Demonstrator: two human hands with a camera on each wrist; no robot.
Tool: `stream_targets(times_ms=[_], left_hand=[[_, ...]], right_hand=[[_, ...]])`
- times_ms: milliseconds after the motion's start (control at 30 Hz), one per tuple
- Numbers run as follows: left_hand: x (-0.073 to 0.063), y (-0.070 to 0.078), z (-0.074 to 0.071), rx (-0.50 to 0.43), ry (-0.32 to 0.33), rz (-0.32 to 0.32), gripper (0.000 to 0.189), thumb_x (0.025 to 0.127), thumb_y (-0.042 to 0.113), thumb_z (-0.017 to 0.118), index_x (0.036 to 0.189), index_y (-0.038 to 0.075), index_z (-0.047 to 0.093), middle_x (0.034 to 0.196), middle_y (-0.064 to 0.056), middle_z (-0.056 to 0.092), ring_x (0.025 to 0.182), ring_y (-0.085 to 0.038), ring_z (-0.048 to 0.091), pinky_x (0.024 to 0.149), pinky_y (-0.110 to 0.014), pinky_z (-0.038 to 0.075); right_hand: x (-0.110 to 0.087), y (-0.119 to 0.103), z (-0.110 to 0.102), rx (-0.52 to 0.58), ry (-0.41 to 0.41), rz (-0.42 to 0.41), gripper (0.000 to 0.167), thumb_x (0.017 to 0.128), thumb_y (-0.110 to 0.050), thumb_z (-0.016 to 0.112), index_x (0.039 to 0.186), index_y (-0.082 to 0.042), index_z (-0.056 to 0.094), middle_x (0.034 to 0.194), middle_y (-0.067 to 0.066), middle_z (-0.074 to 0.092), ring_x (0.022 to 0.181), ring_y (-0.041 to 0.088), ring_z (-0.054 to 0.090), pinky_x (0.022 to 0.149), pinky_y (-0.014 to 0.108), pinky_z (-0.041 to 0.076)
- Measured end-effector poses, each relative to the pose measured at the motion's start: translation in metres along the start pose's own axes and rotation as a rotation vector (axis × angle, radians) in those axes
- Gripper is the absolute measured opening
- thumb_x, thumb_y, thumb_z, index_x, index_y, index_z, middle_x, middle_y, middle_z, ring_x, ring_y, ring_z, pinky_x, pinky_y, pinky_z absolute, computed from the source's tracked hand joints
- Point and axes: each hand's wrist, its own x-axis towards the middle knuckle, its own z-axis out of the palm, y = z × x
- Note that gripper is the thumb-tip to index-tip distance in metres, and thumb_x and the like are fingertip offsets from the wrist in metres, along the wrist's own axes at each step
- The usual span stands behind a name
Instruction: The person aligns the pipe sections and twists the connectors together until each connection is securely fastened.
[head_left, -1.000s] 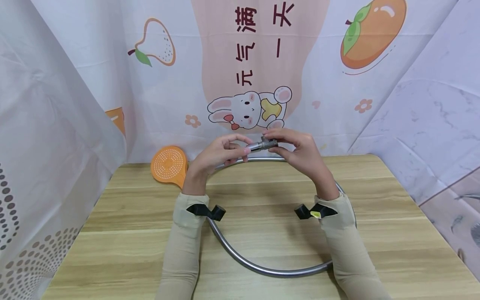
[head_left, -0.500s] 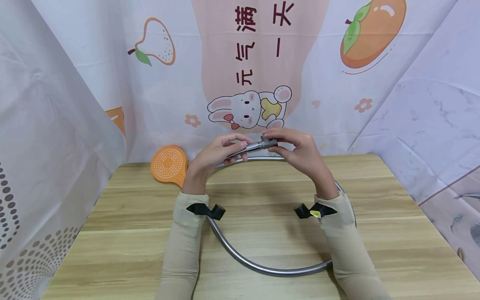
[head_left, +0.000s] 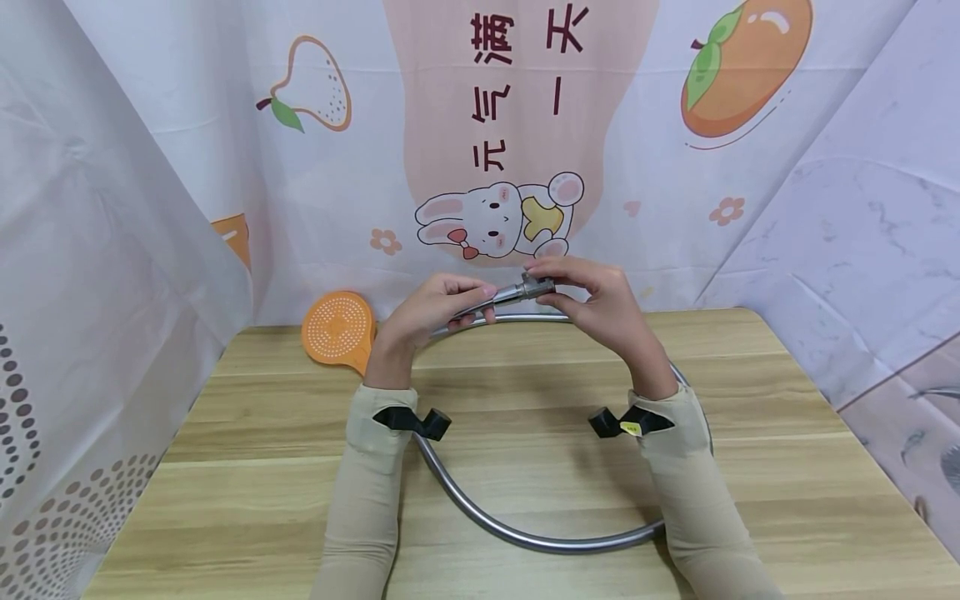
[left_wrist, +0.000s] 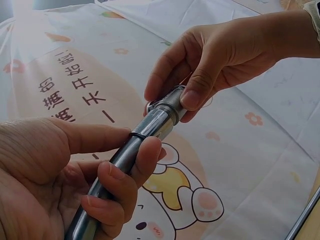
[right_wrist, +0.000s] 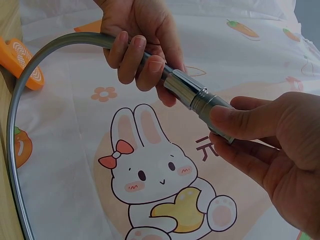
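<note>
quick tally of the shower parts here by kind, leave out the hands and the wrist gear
Orange shower head: 1
Grey hose: 1
Metal fitting: 1
Total: 3

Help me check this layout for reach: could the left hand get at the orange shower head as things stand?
Likely yes, once the left hand frees its grip from the hose: the orange shower head sits close by, its round face uncovered.

Silver hose (head_left: 558,546) and orange, white-dotted shower head (head_left: 337,327)
</note>
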Motion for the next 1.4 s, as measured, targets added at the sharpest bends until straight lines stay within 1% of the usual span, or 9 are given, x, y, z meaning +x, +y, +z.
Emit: stream_targets(times_ms=[400, 500, 600, 733, 933, 1000, 1133, 1233, 1400], left_hand=[[-0.0002, 0.0002, -0.0002, -0.012, -0.003, -0.005, 0.03, 0.105, 0.017, 0.057, 0.114, -0.009, 0.067, 0.076, 0.001, 0.069, 0.057, -0.007, 0.043, 0.05, -0.019, 0.032], [0.0007, 0.0001, 0.0005, -0.022, -0.005, 0.002, 0.028, 0.105, 0.016, 0.058, 0.114, -0.009, 0.067, 0.076, -0.001, 0.069, 0.056, -0.007, 0.043, 0.05, -0.02, 0.032], [0.001, 0.0003, 0.001, -0.036, -0.006, 0.008, 0.023, 0.104, 0.015, 0.059, 0.113, -0.004, 0.068, 0.076, 0.0, 0.069, 0.056, -0.007, 0.043, 0.049, -0.021, 0.031], [0.0014, -0.0002, 0.0008, -0.05, -0.015, 0.026, 0.023, 0.102, 0.011, 0.061, 0.121, -0.001, 0.067, 0.075, 0.0, 0.07, 0.052, -0.009, 0.041, 0.049, -0.022, 0.03], [0.0024, -0.0016, 0.0001, -0.049, -0.029, 0.048, 0.028, 0.101, 0.008, 0.062, 0.127, -0.001, 0.065, 0.076, -0.009, 0.069, 0.051, -0.013, 0.038, 0.048, -0.021, 0.03], [0.0023, -0.0013, 0.0001, -0.037, -0.024, 0.044, 0.026, 0.102, 0.012, 0.061, 0.124, -0.001, 0.067, 0.077, -0.007, 0.069, 0.053, -0.012, 0.04, 0.049, -0.021, 0.031], [0.0012, -0.0005, 0.0001, -0.004, -0.011, 0.024, 0.029, 0.107, 0.022, 0.054, 0.105, 0.0, 0.073, 0.072, 0.0, 0.065, 0.056, -0.011, 0.04, 0.05, -0.021, 0.031], [0.0001, -0.0002, -0.0002, 0.008, -0.007, 0.009, 0.039, 0.109, 0.025, 0.05, 0.088, 0.002, 0.074, 0.065, 0.0, 0.058, 0.057, -0.014, 0.037, 0.05, -0.021, 0.031], [0.0004, -0.002, -0.0011, 0.018, -0.007, -0.001, 0.039, 0.108, 0.023, 0.053, 0.08, 0.005, 0.073, 0.061, -0.004, 0.051, 0.056, -0.017, 0.037, 0.05, -0.023, 0.031]], right_hand=[[-0.0002, 0.0003, 0.0005, -0.006, 0.0, 0.0, 0.041, 0.077, 0.015, 0.079, 0.115, 0.0, 0.075, 0.12, 0.015, 0.074, 0.115, 0.002, 0.066, 0.095, 0.023, 0.056], [-0.0002, 0.0007, 0.0005, -0.007, 0.003, -0.007, 0.04, 0.077, 0.015, 0.08, 0.114, 0.0, 0.075, 0.119, 0.015, 0.074, 0.118, 0.003, 0.065, 0.095, 0.023, 0.056], [0.0001, 0.0008, 0.0003, -0.011, 0.004, -0.01, 0.04, 0.077, 0.015, 0.08, 0.114, -0.001, 0.075, 0.119, 0.015, 0.074, 0.12, 0.005, 0.064, 0.095, 0.024, 0.056], [0.0, 0.0008, -0.0001, -0.014, 0.005, -0.008, 0.04, 0.077, 0.015, 0.079, 0.114, -0.001, 0.075, 0.119, 0.014, 0.074, 0.12, 0.005, 0.064, 0.096, 0.024, 0.055], [-0.0001, 0.0007, -0.0007, -0.014, 0.005, -0.01, 0.04, 0.077, 0.015, 0.079, 0.114, -0.001, 0.075, 0.119, 0.014, 0.075, 0.12, 0.003, 0.064, 0.095, 0.023, 0.056], [0.0, 0.0005, -0.0008, -0.014, 0.004, -0.009, 0.04, 0.077, 0.015, 0.079, 0.114, -0.001, 0.075, 0.119, 0.014, 0.075, 0.12, 0.003, 0.064, 0.095, 0.023, 0.056], [0.0001, 0.0, -0.0009, -0.013, 0.003, -0.002, 0.04, 0.078, 0.015, 0.079, 0.114, -0.001, 0.075, 0.119, 0.014, 0.074, 0.119, 0.004, 0.065, 0.095, 0.024, 0.056], [0.0001, -0.0002, -0.0005, -0.012, 0.001, 0.006, 0.04, 0.078, 0.014, 0.079, 0.114, -0.002, 0.075, 0.119, 0.014, 0.075, 0.119, 0.004, 0.065, 0.095, 0.023, 0.056], [0.0, -0.0004, 0.0001, -0.009, 0.001, 0.008, 0.04, 0.078, 0.014, 0.079, 0.114, -0.001, 0.075, 0.119, 0.014, 0.074, 0.118, 0.003, 0.065, 0.095, 0.023, 0.056]])
